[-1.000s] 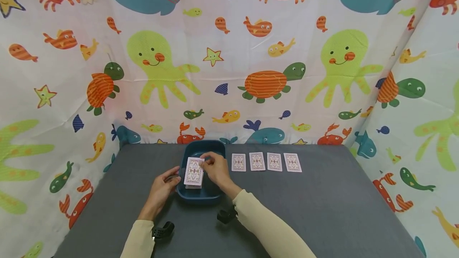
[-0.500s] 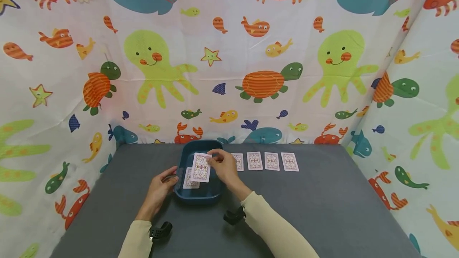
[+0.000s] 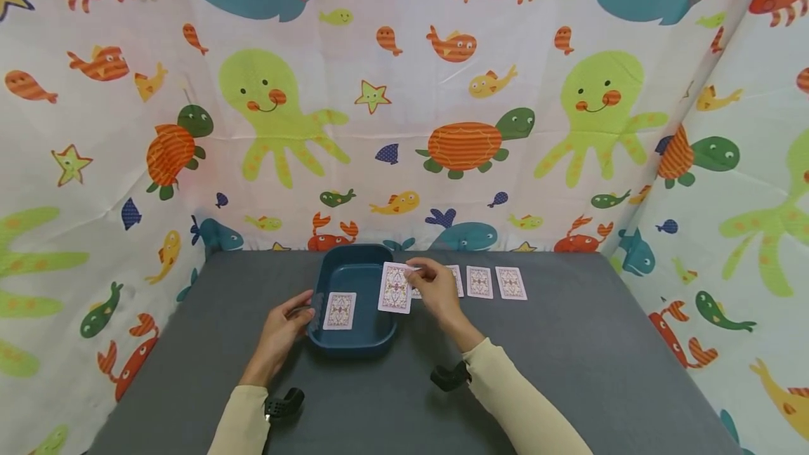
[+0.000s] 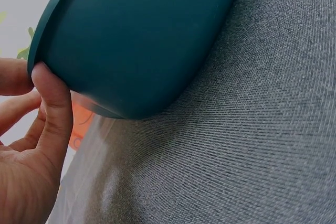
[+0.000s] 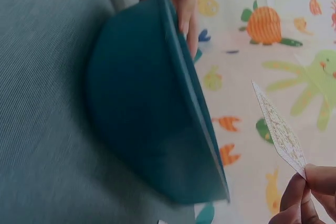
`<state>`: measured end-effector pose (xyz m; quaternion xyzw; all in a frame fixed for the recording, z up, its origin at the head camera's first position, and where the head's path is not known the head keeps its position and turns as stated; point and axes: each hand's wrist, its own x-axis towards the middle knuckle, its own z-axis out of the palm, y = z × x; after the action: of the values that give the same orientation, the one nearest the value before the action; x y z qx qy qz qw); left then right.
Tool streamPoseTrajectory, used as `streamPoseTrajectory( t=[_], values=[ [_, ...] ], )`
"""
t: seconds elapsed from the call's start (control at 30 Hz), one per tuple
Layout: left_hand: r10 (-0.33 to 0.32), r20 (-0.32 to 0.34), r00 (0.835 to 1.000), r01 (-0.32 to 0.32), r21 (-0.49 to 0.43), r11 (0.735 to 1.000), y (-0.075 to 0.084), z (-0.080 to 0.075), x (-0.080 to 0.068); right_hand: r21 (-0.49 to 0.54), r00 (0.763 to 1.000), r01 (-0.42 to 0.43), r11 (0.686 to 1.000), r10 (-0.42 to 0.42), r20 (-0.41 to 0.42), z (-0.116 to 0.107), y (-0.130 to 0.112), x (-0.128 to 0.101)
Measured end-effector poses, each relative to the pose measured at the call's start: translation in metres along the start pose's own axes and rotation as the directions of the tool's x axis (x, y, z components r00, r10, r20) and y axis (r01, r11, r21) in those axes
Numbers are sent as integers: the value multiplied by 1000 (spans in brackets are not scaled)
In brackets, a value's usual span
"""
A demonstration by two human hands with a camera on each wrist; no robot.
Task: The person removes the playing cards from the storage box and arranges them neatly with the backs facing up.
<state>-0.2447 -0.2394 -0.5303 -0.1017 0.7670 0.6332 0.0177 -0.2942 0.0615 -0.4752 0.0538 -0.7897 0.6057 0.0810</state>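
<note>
My right hand (image 3: 436, 293) pinches a playing card (image 3: 395, 288) by its right edge, thumb against fingers. The card shows its patterned back and hangs over the right rim of a dark teal basin (image 3: 363, 351). In the right wrist view the same card (image 5: 278, 127) is held above rim height. My left hand (image 3: 281, 332) holds the basin's left rim; the left wrist view shows thumb and fingers (image 4: 52, 103) pinching that rim. Inside the basin lies another card (image 3: 339, 311), patterned back up.
Right of the basin several cards lie in a row, back up; the rightmost card (image 3: 511, 283) is in full view, and the left ones are partly hidden by my right hand. A grey cloth (image 3: 569, 371) covers the table. Behind it hangs a sea-animal curtain (image 3: 392, 90).
The right hand has lifted a card from the basin and carried it rightward to the right rim, uncovering the card below. The left hand has stayed at the left rim.
</note>
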Motion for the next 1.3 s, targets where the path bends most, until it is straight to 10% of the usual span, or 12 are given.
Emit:
streamPoseTrajectory(
  t=[0.57, 1.3],
  values=[
    [-2, 4, 1000, 2, -5, 1000, 1, -2, 0, -67, 998, -62, 996, 60, -37, -43, 38, -11],
    [-24, 5, 1000, 24, 9, 1000, 1, -1, 1, -163, 992, -100, 982, 110, 53, -27, 70, -7]
  ],
)
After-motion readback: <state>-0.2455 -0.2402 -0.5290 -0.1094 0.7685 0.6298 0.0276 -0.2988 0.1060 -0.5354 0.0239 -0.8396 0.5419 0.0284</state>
